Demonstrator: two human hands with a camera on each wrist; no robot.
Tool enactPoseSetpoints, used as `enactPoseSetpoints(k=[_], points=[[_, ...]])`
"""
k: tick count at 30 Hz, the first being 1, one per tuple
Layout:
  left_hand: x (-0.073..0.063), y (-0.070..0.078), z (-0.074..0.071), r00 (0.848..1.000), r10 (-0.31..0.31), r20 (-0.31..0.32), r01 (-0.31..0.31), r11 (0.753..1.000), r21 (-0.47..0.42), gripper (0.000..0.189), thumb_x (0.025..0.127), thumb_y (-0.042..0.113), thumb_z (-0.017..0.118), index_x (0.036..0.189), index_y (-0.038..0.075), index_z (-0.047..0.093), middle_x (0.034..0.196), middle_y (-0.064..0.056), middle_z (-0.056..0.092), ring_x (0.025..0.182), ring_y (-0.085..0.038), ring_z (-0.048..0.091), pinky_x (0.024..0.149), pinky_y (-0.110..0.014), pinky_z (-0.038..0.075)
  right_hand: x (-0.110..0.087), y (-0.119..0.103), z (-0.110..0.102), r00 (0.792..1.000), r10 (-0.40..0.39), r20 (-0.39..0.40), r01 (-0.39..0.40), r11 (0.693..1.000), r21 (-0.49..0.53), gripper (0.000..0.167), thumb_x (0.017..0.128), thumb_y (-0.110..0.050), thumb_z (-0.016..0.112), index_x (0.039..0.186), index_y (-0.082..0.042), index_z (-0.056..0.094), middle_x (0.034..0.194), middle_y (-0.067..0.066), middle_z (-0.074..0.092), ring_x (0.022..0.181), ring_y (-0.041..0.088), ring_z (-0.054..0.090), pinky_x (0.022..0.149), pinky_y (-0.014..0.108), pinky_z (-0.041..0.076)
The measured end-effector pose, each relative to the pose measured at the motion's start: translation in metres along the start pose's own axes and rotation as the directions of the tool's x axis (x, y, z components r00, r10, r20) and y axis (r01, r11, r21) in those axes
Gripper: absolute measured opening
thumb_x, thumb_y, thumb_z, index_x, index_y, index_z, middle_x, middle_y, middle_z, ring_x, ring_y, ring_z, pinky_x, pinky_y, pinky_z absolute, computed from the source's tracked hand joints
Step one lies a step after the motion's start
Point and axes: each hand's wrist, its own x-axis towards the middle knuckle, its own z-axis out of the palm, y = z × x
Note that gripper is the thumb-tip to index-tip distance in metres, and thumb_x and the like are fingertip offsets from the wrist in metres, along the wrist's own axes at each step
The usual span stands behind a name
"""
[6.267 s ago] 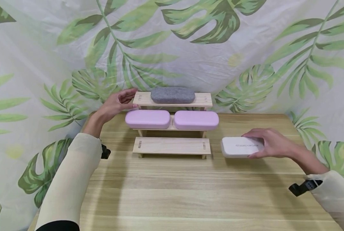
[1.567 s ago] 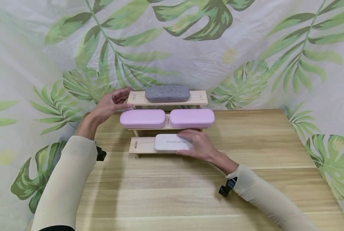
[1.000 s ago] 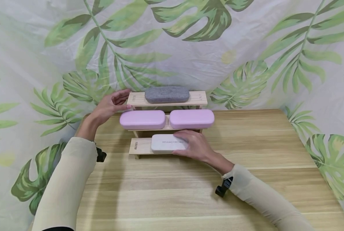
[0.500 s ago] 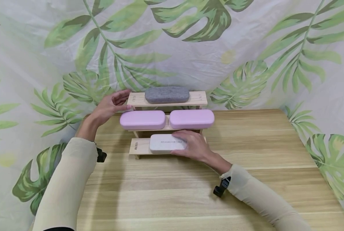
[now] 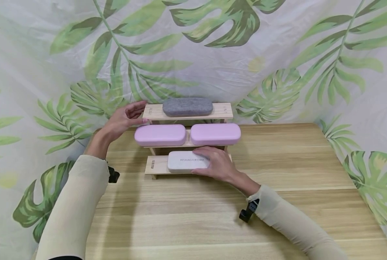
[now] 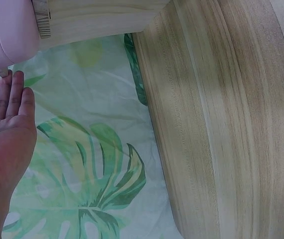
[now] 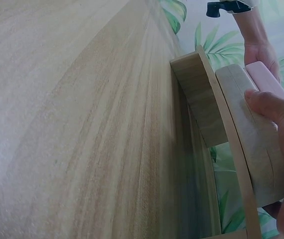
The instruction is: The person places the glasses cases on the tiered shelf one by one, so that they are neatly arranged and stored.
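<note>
My right hand (image 5: 217, 164) grips a white glasses case (image 5: 182, 160) by its right end, thumb in front and fingers behind. The case lies flat along the lowest step of a three-step wooden stand (image 5: 156, 165). In the right wrist view, the white case (image 7: 259, 149) sits right against the step board, and my thumb presses its seamed side. My left hand (image 5: 123, 117) is at the left end of the top step, its straight fingertips touching the wood. Two pink glasses cases (image 5: 160, 135) stand side by side on the middle step. A grey fabric case (image 5: 187, 107) rests on the top one.
The stand is on a wood-grain table (image 5: 193, 216), near its back edge. Behind and beside the table hangs a leaf-patterned cloth (image 5: 213, 65). Both pink cases stick out past the ends of the middle step.
My right hand has brought the white case from the right of the stand onto the lowest step, then slid it slightly left. The left hand stays at the top step's end.
</note>
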Motion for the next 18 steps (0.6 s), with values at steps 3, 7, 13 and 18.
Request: enactPoseSetpoints(k=[3,7,13,18], points=[[0.0,0.0,0.0,1.0,0.004,0.001,-0.004,1.0,-0.004,0.077,0.1,0.017,0.077,0.166,0.016,0.038,0.169,-0.01,0.04,0.155,-0.026,0.038,0.122,-0.029,0.042,-0.001,0.0,-0.001,1.0,0.001,0.0,-0.001,1.0,0.003,0.069,0.074,-0.048,0.096,0.131,-0.013,0.076,0.132,0.005,0.074,0.124,0.023,0.069,0.103,0.041,0.059],[0.0,0.001,0.001,1.0,-0.002,0.002,0.002,1.0,0.001,0.077,0.1,0.018,0.078,0.166,0.016,0.038,0.17,-0.009,0.039,0.156,-0.026,0.038,0.124,-0.033,0.041,-0.003,0.0,-0.004,1.0,0.004,0.007,-0.004,1.0,0.003,0.07,0.075,-0.047,0.096,0.132,-0.012,0.076,0.133,0.006,0.074,0.126,0.024,0.068,0.107,0.042,0.057],[0.0,0.001,0.001,1.0,-0.002,0.005,0.002,1.0,-0.001,0.078,0.099,0.016,0.078,0.166,0.016,0.037,0.17,-0.009,0.038,0.156,-0.026,0.037,0.127,-0.038,0.037,-0.011,0.0,-0.01,1.0,0.02,0.006,-0.02,1.0,0.02,0.073,0.075,-0.044,0.097,0.134,-0.009,0.074,0.136,0.008,0.072,0.128,0.028,0.066,0.112,0.044,0.053],[-0.001,0.001,0.0,1.0,0.007,0.003,-0.007,1.0,-0.006,0.079,0.099,0.015,0.078,0.166,0.015,0.037,0.17,-0.01,0.038,0.156,-0.027,0.037,0.129,-0.042,0.034,-0.02,0.002,-0.017,0.999,0.037,-0.018,-0.036,0.998,0.05,0.073,0.074,-0.039,0.099,0.135,-0.007,0.074,0.137,0.009,0.072,0.129,0.029,0.065,0.113,0.044,0.052]])
